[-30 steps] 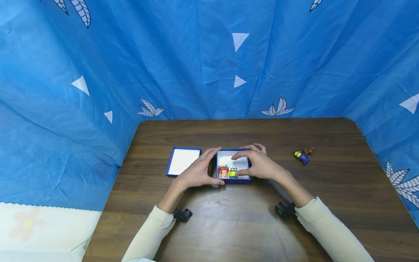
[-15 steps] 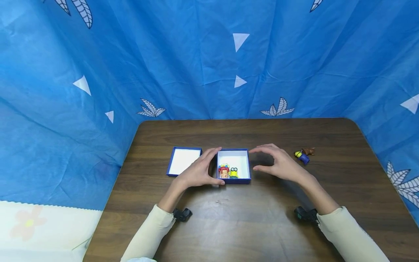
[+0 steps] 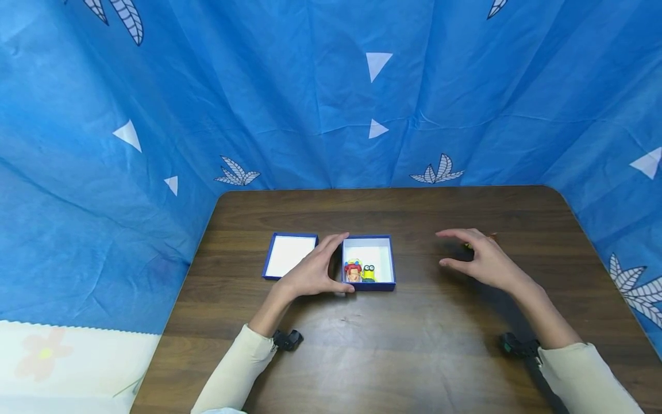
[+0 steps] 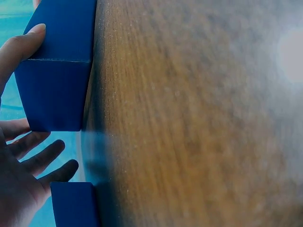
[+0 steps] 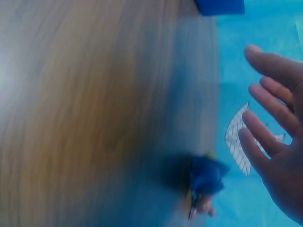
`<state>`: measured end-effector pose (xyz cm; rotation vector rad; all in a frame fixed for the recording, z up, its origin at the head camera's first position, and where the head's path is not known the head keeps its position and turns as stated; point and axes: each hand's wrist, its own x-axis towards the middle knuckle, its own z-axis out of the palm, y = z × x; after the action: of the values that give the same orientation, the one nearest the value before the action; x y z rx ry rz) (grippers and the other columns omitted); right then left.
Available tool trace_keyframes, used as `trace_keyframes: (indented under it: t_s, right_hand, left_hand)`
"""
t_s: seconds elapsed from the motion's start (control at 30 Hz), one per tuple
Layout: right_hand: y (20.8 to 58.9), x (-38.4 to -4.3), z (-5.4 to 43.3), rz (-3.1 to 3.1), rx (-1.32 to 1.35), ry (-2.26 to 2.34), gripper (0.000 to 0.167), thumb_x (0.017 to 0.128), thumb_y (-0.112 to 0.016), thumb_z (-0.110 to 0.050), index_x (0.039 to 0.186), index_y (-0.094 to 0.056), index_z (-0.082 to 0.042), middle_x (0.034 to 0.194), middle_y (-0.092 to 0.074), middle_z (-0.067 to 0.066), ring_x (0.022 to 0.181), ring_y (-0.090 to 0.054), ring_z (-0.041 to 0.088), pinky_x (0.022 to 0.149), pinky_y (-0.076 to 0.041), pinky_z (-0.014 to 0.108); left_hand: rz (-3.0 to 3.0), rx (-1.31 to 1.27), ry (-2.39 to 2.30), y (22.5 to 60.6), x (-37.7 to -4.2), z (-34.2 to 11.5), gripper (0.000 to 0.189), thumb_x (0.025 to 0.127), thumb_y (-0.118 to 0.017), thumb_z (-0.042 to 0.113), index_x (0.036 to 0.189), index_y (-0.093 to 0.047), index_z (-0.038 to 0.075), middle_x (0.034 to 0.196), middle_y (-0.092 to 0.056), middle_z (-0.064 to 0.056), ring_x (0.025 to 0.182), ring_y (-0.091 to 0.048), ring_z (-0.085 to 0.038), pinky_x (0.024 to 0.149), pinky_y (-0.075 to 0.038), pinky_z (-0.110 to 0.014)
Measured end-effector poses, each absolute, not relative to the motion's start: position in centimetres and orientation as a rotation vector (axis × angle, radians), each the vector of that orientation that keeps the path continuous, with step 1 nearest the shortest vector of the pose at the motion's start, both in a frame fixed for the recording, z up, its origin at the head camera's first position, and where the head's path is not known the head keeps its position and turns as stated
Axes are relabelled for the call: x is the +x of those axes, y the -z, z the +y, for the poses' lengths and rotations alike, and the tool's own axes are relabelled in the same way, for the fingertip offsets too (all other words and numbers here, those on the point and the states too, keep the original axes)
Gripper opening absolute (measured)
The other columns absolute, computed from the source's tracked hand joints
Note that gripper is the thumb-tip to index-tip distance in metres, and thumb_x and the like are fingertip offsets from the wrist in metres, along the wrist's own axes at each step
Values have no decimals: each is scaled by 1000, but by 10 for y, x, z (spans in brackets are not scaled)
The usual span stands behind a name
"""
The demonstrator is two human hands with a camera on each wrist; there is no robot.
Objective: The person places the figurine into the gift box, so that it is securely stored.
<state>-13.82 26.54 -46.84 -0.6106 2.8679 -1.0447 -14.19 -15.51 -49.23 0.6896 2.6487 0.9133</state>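
Note:
A blue box [image 3: 384, 286] with a white inside stands open-topped in the middle of the table. My left hand [image 3: 310, 271] grips its left side, thumb on the front wall [image 4: 57, 42] and fingers at the back. Inside the box, near the front, are a red-haired toy figure [image 3: 354, 271] and a small yellow one with big round eyes [image 3: 369, 273]. My right hand [image 3: 486, 261] hovers over the table at the right, fingers spread and holding nothing. Mostly hidden beneath it in the head view, a blue-clothed toy figure [image 5: 207, 174] and a small brown toy [image 5: 204, 203] lie together.
Left of the box lies a blue-edged lid [image 3: 289, 255], white side up, partly behind my left hand. The wooden table [image 3: 362, 356] ends at the back against a blue patterned curtain [image 3: 331, 103].
My right hand has come out of the box and moved right, reaching the toys there. My left hand stays at the box.

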Motion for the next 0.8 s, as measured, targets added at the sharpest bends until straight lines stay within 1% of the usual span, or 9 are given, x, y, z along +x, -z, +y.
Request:
trace_keyframes:
  t_s: [0.2,0.33,0.43,0.5,0.67,0.8]
  right_hand:
    - [470,-138,287,2918,-554,914,61,94,-86,-29,148,-62,-13,147,-64,18,135,-52,46,102,-44,73]
    - [471,-138,301,2948,-512,872,58,95,-85,-28,145,-64,-11,144,-66,21,129,-51,44,96,-47,69]
    - [470,-139,310,2971,-485,849,55,94,-86,-28,142,-66,-11,142,-68,23,124,-50,42,91,-47,65]
    - [471,-140,314,2973,-474,836,53,94,-86,-27,141,-66,-10,141,-68,24,121,-50,41,90,-47,63]
    - [475,-141,322,2956,-457,820,52,95,-85,-21,141,-65,-9,137,-68,25,119,-56,42,92,-47,65]
    - [479,-141,324,2938,-454,816,54,95,-84,-15,144,-63,-8,134,-67,25,116,-63,42,92,-52,65]
  left_hand:
    - [2647,688,-926,492,-142,-155,126,75,-95,60,172,-23,26,176,-31,-2,158,-41,-27,127,-42,-57]
    - [2641,686,-930,492,-142,-155,125,75,-94,60,172,-23,26,176,-30,-2,158,-41,-28,127,-41,-58]
    - [2639,684,-937,492,-142,-155,125,75,-94,60,173,-22,28,176,-30,-2,158,-41,-28,128,-41,-58]
    - [2639,680,-939,492,-142,-156,125,75,-95,59,172,-22,29,177,-29,-1,158,-41,-27,128,-41,-58]
    - [2641,676,-931,493,-142,-156,125,75,-94,60,173,-22,28,177,-29,-1,158,-41,-28,127,-41,-59]
    - [2642,682,-935,494,-142,-155,125,75,-94,60,173,-23,26,176,-30,-2,158,-41,-29,127,-42,-60]
